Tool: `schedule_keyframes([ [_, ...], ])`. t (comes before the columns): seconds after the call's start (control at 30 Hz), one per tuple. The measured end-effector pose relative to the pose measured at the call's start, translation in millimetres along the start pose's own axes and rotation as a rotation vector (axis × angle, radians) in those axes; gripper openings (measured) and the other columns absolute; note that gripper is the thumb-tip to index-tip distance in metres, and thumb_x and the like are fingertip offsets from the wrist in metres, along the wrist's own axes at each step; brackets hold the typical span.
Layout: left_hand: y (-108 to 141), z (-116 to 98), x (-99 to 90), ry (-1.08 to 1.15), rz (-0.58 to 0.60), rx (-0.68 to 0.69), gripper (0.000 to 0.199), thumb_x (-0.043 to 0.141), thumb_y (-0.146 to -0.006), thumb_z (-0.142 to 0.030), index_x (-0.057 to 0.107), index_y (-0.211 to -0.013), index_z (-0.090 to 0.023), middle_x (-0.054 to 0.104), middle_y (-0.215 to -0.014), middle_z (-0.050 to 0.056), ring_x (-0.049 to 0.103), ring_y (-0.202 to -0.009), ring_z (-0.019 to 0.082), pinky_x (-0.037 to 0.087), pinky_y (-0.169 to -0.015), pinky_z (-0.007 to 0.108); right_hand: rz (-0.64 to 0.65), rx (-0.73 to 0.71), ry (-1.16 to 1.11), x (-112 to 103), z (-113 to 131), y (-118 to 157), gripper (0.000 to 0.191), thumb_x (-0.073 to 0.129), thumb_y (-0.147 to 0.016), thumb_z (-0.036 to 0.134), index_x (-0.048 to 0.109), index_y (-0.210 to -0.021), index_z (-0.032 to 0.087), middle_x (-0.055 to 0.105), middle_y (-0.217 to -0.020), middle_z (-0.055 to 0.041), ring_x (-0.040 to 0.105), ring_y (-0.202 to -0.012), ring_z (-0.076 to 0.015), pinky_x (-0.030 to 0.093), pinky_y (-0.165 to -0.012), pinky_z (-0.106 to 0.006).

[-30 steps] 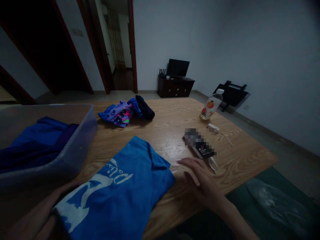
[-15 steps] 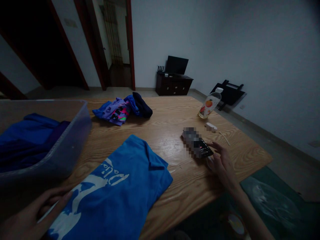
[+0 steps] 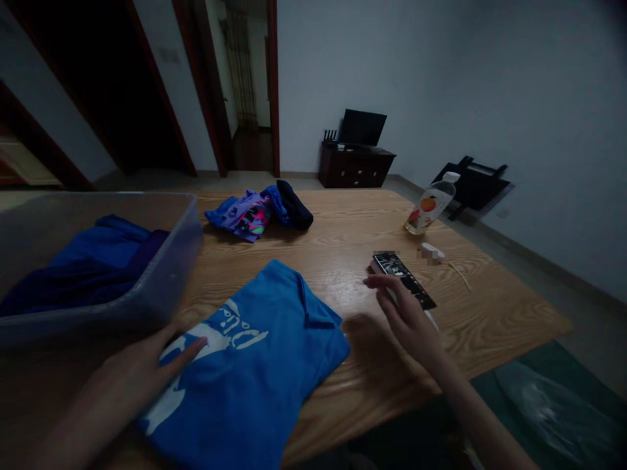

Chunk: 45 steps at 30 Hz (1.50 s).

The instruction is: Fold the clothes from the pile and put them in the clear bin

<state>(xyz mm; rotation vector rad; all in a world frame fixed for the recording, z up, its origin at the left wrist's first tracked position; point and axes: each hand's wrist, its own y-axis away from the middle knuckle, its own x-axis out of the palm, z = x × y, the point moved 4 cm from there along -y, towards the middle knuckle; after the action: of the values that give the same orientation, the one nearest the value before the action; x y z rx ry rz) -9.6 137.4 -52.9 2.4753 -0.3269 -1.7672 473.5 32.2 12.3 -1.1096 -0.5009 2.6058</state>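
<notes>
A blue shirt (image 3: 264,365) with white print lies folded on the wooden table, at the near middle. My left hand (image 3: 142,365) rests on its left edge, thumb on top of the print and apart from the fingers, which are partly hidden and blurred. Over the near left side of a phone (image 3: 416,290) with a lit screen, my right hand (image 3: 404,316) hovers, fingers loosely bent and apart, with nothing held. Whether a fingertip touches the phone is hard to tell.
On the left stands a clear plastic bin (image 3: 176,261) with dark blue clothes inside. Rolled garments (image 3: 255,212) lie at the table's far side. A bottle (image 3: 431,205) and a white object (image 3: 432,252) with a cord are to the right. Clear plastic (image 3: 543,405) lies below right.
My right hand has moved left, from the phone's near right end to its left side. My left hand has slid up along the shirt's edge. The view has turned slightly left.
</notes>
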Motion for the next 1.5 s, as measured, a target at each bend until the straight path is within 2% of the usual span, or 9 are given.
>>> schedule_keyframes([
  [0.27,-11.8,-44.6,-15.2,0.171,0.108,0.240,0.042,0.051,-0.103,-0.057,0.073,-0.123,-0.028,0.079,-0.126,0.007,0.075,-0.116,0.031,0.055,-0.098,0.039,0.601,-0.552,0.036,110.2,67.5,-91.7,0.036,0.048,-0.112,0.026,0.063,-0.143,0.020,0.068,-0.147,-0.0161,0.060,-0.140,-0.0303,0.048,-0.121,-0.053],
  [0.37,-19.4,-56.6,-21.1,0.238,0.054,0.335,0.044,0.054,-0.103,-0.053,0.074,-0.129,-0.025,0.076,-0.137,0.010,0.070,-0.125,0.031,0.053,-0.109,0.040,0.715,-0.620,0.101,145.6,74.9,-124.9,0.046,0.061,-0.102,0.022,0.064,-0.147,0.015,0.063,-0.157,-0.0172,0.050,-0.153,-0.0329,0.039,-0.130,-0.055],
  [0.57,-30.2,-67.9,-28.9,0.350,0.118,0.483,0.045,0.054,-0.106,-0.057,0.075,-0.125,-0.022,0.078,-0.125,0.008,0.072,-0.115,0.029,0.055,-0.104,0.037,0.839,-0.580,0.152,178.0,66.6,-161.2,0.059,0.067,-0.086,0.015,0.067,-0.145,0.018,0.073,-0.139,-0.0151,0.069,-0.126,-0.0336,0.056,-0.109,-0.051],
  [0.7,-19.7,-51.3,-26.4,0.258,0.047,0.376,0.052,0.067,-0.099,-0.060,0.074,-0.135,-0.024,0.077,-0.134,0.009,0.073,-0.121,0.034,0.054,-0.107,0.039,0.893,-0.525,0.171,160.1,58.4,-158.0,0.029,0.065,-0.086,0.015,0.078,-0.111,0.021,0.077,-0.110,-0.0109,0.072,-0.100,-0.0304,0.058,-0.092,-0.045],
  [0.87,-4.4,-48.3,-30.2,0.343,0.082,0.399,0.036,0.066,-0.103,-0.053,0.078,-0.123,-0.026,0.079,-0.126,0.005,0.073,-0.116,0.029,0.054,-0.103,0.035,0.998,-0.437,0.142,92.6,56.9,-144.4,0.016,0.063,-0.096,0.033,0.074,-0.099,0.022,0.074,-0.105,-0.0085,0.071,-0.092,-0.0264,0.057,-0.083,-0.039],
  [1.0,7.4,-65.9,-61.4,0.650,0.123,0.375,0.038,0.074,-0.098,-0.056,0.079,-0.114,-0.022,0.078,-0.106,0.004,0.072,-0.098,0.024,0.057,-0.082,0.029,1.030,-0.193,0.036,23.6,61.8,-135.2,0.033,0.065,-0.102,0.053,0.074,-0.112,0.022,0.075,-0.109,-0.0079,0.072,-0.101,-0.0286,0.058,-0.085,-0.037],
  [1.23,59.6,-105.6,-126.1,1.139,0.044,0.196,0.043,0.091,-0.079,-0.060,0.077,-0.098,-0.023,0.068,-0.078,0.002,0.062,-0.066,0.017,0.052,-0.053,0.023,0.781,-0.046,-0.513,-65.4,88.0,-105.0,0.031,0.086,-0.088,0.054,0.070,-0.082,0.028,0.060,-0.074,-0.0007,0.057,-0.059,-0.0162,0.044,-0.046,-0.026],
  [1.37,50.7,-114.9,-134.6,1.091,-0.021,0.218,0.047,0.088,-0.083,-0.062,0.078,-0.108,-0.024,0.074,-0.087,0.002,0.067,-0.071,0.018,0.054,-0.059,0.024,0.653,-0.019,-0.450,-73.2,85.1,-118.0,0.029,0.082,-0.094,0.054,0.074,-0.089,0.027,0.064,-0.082,-0.0025,0.061,-0.067,-0.0169,0.049,-0.056,-0.028],
  [1.5,-1.1,-110.9,-102.1,0.737,-0.160,0.357,0.049,0.075,-0.093,-0.063,0.077,-0.112,-0.018,0.077,-0.094,0.005,0.071,-0.081,0.022,0.056,-0.067,0.027,0.801,-0.127,-0.089,-23.9,59.5,-150.6,0.039,0.070,-0.102,0.057,0.076,-0.114,0.021,0.077,-0.107,-0.0093,0.072,-0.097,-0.0269,0.059,-0.083,-0.036],
])
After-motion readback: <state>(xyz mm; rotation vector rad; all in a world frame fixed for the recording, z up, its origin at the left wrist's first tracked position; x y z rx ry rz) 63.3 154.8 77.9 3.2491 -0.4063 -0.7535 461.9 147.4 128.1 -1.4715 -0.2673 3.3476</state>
